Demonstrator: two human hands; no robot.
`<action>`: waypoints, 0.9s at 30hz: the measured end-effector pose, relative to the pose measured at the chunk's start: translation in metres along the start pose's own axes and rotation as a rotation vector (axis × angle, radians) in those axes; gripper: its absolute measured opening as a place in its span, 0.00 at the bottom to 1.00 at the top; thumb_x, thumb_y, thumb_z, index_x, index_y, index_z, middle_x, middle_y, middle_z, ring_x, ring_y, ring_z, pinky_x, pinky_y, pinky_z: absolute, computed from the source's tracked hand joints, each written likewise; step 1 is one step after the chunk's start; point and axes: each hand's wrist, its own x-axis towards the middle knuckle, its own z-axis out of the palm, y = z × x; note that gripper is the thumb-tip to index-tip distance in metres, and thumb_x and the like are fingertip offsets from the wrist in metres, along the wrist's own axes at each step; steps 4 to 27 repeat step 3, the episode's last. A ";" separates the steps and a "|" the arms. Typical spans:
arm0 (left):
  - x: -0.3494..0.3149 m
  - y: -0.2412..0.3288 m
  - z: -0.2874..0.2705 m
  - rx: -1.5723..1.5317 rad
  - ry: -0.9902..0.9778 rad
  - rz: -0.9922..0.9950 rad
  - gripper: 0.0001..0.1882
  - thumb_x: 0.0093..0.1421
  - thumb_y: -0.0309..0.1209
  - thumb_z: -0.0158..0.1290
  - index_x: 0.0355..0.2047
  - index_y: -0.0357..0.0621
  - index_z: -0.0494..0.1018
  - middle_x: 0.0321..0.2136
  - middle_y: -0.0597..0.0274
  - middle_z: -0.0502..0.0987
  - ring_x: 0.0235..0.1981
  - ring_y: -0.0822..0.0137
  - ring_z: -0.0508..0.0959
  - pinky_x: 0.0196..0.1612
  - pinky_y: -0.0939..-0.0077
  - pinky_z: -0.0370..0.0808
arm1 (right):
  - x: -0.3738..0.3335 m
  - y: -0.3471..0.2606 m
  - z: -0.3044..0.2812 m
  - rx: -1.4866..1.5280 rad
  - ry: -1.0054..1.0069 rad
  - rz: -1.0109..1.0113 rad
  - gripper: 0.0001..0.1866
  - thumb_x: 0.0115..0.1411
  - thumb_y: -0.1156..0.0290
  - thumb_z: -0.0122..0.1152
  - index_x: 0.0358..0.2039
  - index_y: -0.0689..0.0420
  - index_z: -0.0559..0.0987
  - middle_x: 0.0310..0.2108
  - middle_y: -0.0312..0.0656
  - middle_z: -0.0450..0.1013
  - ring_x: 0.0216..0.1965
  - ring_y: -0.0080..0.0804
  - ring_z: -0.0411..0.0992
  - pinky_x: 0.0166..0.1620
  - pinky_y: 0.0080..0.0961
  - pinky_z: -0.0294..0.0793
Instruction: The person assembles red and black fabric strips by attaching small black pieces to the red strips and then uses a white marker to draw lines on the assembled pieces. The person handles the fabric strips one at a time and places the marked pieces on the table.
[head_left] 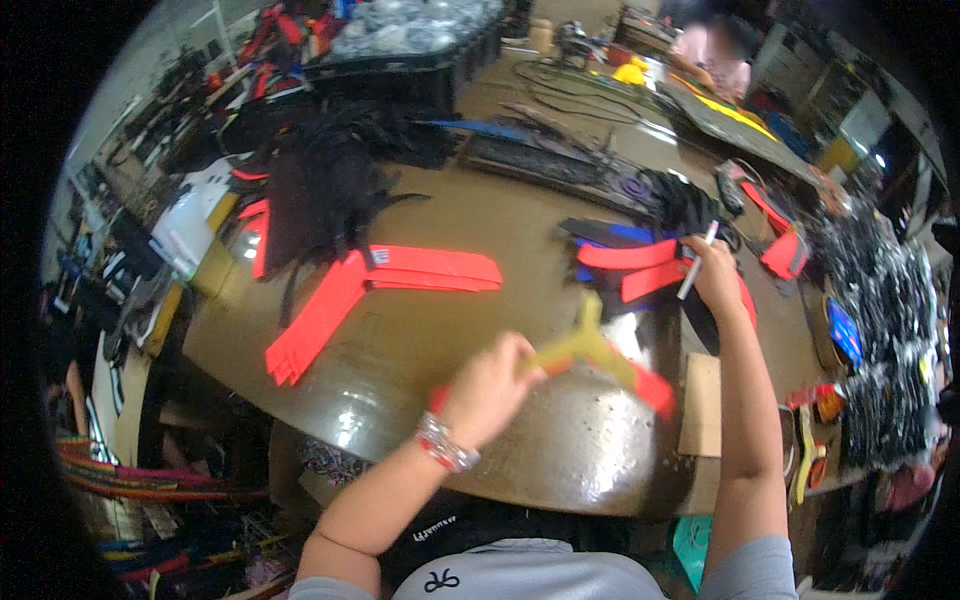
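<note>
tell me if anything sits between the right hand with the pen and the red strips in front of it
Nothing visible does. The right hand holds a white pen right at the red strips; the left hand grips a yellow piece nearer the body.

Near the right edge of my worktable [420, 350] a small screen [845, 333] lies tilted, a rounded rectangle glowing blue inside a dark frame. A little white label [381, 257] sits on the near end of the bright orange strips [430, 268], toward the table's middle. By the table's front right edge lies a flat tan cardboard piece [701, 405], rectangular and plain. At the left edge a white sheet or bag [190, 225] rests over a yellowish box [212, 265]; I cannot tell more of either. Far back, other packages are too blurred to make out.
</note>
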 end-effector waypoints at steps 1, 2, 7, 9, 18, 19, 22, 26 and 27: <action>0.012 -0.012 -0.027 0.011 0.131 -0.052 0.17 0.55 0.38 0.61 0.39 0.43 0.69 0.34 0.51 0.77 0.35 0.53 0.79 0.38 0.60 0.75 | 0.006 0.003 0.004 -0.013 0.002 -0.032 0.20 0.42 0.73 0.69 0.40 0.54 0.80 0.37 0.50 0.76 0.45 0.49 0.72 0.47 0.42 0.72; 0.021 -0.027 -0.067 0.019 0.255 -0.100 0.19 0.56 0.39 0.61 0.41 0.44 0.68 0.35 0.51 0.79 0.35 0.54 0.80 0.37 0.61 0.75 | 0.011 0.008 0.005 -0.050 -0.017 -0.030 0.20 0.42 0.73 0.69 0.40 0.54 0.81 0.36 0.51 0.76 0.44 0.48 0.72 0.47 0.42 0.72; 0.027 -0.037 -0.107 0.104 0.369 -0.131 0.19 0.56 0.40 0.60 0.42 0.45 0.69 0.37 0.49 0.79 0.38 0.56 0.80 0.43 0.61 0.74 | 0.017 0.011 0.007 -0.099 -0.109 -0.009 0.22 0.42 0.75 0.69 0.42 0.53 0.80 0.39 0.51 0.76 0.45 0.46 0.72 0.49 0.40 0.70; 0.027 -0.037 -0.107 0.104 0.369 -0.131 0.19 0.56 0.40 0.60 0.42 0.45 0.69 0.37 0.49 0.79 0.38 0.56 0.80 0.43 0.61 0.74 | 0.017 0.011 0.007 -0.099 -0.109 -0.009 0.22 0.42 0.75 0.69 0.42 0.53 0.80 0.39 0.51 0.76 0.45 0.46 0.72 0.49 0.40 0.70; 0.027 -0.037 -0.107 0.104 0.369 -0.131 0.19 0.56 0.40 0.60 0.42 0.45 0.69 0.37 0.49 0.79 0.38 0.56 0.80 0.43 0.61 0.74 | 0.017 0.011 0.007 -0.099 -0.109 -0.009 0.22 0.42 0.75 0.69 0.42 0.53 0.80 0.39 0.51 0.76 0.45 0.46 0.72 0.49 0.40 0.70; 0.027 -0.037 -0.107 0.104 0.369 -0.131 0.19 0.56 0.40 0.60 0.42 0.45 0.69 0.37 0.49 0.79 0.38 0.56 0.80 0.43 0.61 0.74 | 0.017 0.011 0.007 -0.099 -0.109 -0.009 0.22 0.42 0.75 0.69 0.42 0.53 0.80 0.39 0.51 0.76 0.45 0.46 0.72 0.49 0.40 0.70; 0.027 -0.037 -0.107 0.104 0.369 -0.131 0.19 0.56 0.40 0.60 0.42 0.45 0.69 0.37 0.49 0.79 0.38 0.56 0.80 0.43 0.61 0.74 | 0.017 0.011 0.007 -0.099 -0.109 -0.009 0.22 0.42 0.75 0.69 0.42 0.53 0.80 0.39 0.51 0.76 0.45 0.46 0.72 0.49 0.40 0.70; 0.027 -0.037 -0.107 0.104 0.369 -0.131 0.19 0.56 0.40 0.60 0.42 0.45 0.69 0.37 0.49 0.79 0.38 0.56 0.80 0.43 0.61 0.74 | 0.017 0.011 0.007 -0.099 -0.109 -0.009 0.22 0.42 0.75 0.69 0.42 0.53 0.80 0.39 0.51 0.76 0.45 0.46 0.72 0.49 0.40 0.70; 0.027 -0.037 -0.107 0.104 0.369 -0.131 0.19 0.56 0.40 0.60 0.42 0.45 0.69 0.37 0.49 0.79 0.38 0.56 0.80 0.43 0.61 0.74 | 0.017 0.011 0.007 -0.099 -0.109 -0.009 0.22 0.42 0.75 0.69 0.42 0.53 0.80 0.39 0.51 0.76 0.45 0.46 0.72 0.49 0.40 0.70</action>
